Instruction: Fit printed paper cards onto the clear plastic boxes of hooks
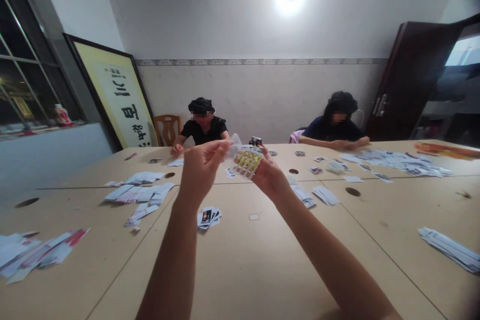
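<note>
Both of my hands are raised above a big beige table [240, 260]. My right hand [268, 175] grips a small clear plastic packet [246, 160] with yellow and red print inside. My left hand [202, 167] pinches the packet's clear upper edge with its fingers pressed together. Below my hands, a small fanned pile of picture cards [208, 217] lies on the table, and a tiny white piece [254, 217] lies beside it.
Stacks of white sleeves and cards lie at the left [140, 192], far left [37, 255], centre right [315, 195] and right edge [450, 249]. Two people sit at the far side [202, 127] [335, 127]. Round cable holes [352, 191] dot the table. A framed calligraphy [116, 95] leans left.
</note>
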The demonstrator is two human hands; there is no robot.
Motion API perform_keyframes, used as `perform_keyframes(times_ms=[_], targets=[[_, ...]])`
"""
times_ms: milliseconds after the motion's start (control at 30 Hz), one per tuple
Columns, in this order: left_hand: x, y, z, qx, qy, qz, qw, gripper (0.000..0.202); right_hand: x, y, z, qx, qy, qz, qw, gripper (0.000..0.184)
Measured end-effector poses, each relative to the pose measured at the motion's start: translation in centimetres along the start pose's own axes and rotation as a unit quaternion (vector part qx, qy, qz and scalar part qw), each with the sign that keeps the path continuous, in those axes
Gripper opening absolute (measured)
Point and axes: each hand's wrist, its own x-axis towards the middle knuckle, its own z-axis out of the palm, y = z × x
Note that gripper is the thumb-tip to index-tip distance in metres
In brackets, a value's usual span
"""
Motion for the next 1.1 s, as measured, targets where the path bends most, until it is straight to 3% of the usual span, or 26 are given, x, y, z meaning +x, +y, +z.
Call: perform_keyframes(times_ms=[133,267,400,500,767,833,967,1033,1100], targets=[[-1.1,1.7,3.1,0.133,-0.044,0.087,0.986,0.025,-0.3,-0.4,0.9,0.005,0.047,-0.048,0.998,0.081],[-1.7,1.7,5.6,0.241,-0.036,0.132,0.961,0.032,-0.2,-1.3,1.2,0.000,0.062,-0.062,0.996,0.083],[-1.7,1.0,6.1,0.265,0.005,0.177,0.948,0.025,-0.2,-1.6,1.0,-0.001,0.050,-0.076,0.996,0.076],[-1.6,0.9,5.8,0.291,-0.004,0.186,0.938,0.028,-0.2,-1.5,1.0,0.016,0.056,-0.066,0.996,0.073],[-0.9,0.1,6.1,0.284,-0.058,0.123,0.949,0.032,-0.1,-1.6,0.6,-0.012,0.157,-0.028,0.987,0.066],[-0.5,-0.4,5.9,0.228,-0.083,0.116,0.963,0.035,0.0,-1.9,0.4,-0.017,0.168,-0.025,0.985,0.065],[0.6,-2.1,4.1,-0.005,-0.102,0.007,0.995,0.045,-0.1,-2.2,0.7,-0.029,0.144,-0.011,0.989,0.064],[1.0,-2.7,3.1,-0.041,-0.102,-0.043,0.993,0.053,-0.3,-2.3,1.1,-0.033,0.110,-0.011,0.993,0.065],[1.2,-2.8,2.3,-0.083,-0.154,-0.097,0.980,0.062,-0.4,-2.3,1.4,-0.032,0.076,-0.015,0.996,0.069]])
